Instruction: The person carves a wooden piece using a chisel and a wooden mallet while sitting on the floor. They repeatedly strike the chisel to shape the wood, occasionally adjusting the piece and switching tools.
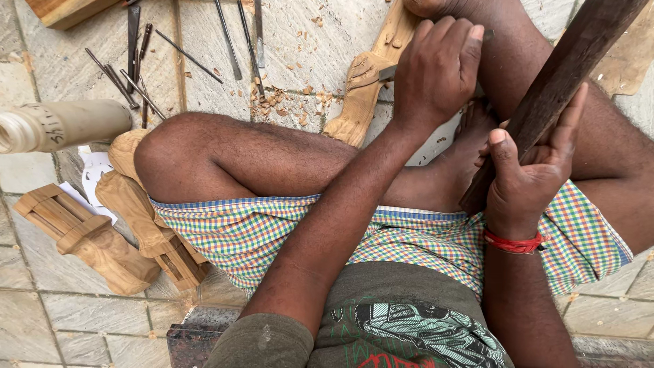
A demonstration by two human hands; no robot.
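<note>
Carving is under way: your left hand [436, 71] grips the chisel [388, 72] on the wooden carving [361, 95], your right hand [528, 174] clasps the dark mallet [565, 75]; strike squarely.

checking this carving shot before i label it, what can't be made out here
Head view only:
- Chisel: the left hand covers its handle; only a bit of blade shows.
- Dark wooden mallet: its top is cut off by the upper edge, its lower end sits behind the right hand.
- Carved wooden piece: its upper part is hidden behind the left hand.
</note>
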